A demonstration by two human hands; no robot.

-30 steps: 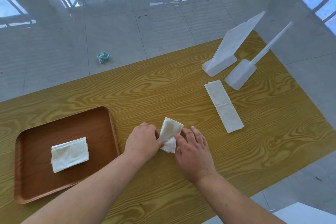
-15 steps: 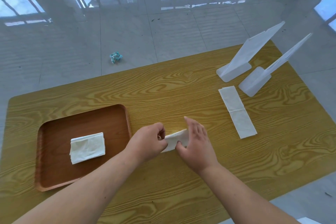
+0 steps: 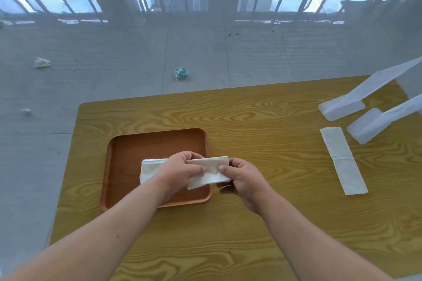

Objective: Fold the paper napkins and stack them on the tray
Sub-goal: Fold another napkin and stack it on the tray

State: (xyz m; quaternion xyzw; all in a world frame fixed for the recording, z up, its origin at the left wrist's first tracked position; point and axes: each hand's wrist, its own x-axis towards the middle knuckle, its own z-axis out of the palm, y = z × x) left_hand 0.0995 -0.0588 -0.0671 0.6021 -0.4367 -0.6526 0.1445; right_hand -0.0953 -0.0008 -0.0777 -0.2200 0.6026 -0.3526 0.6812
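White folded napkin (image 3: 209, 172) is pinched at both ends, left hand (image 3: 180, 171) and right hand (image 3: 244, 179) each closed on it, above the right edge of the brown tray (image 3: 127, 150). Another folded napkin (image 3: 150, 167) lies in the tray. A long napkin strip (image 3: 342, 159) rests near the desk's (image 3: 262, 121) right edge.

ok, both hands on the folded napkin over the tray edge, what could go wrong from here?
1. The folded napkin is pinched by left hand and right hand at the wooden tray right rim; released here, it may straddle the rim.
2. Its lower layers look loose and could spring open.
3. It could land askew on the napkin on the tray, partly hidden by the left hand.
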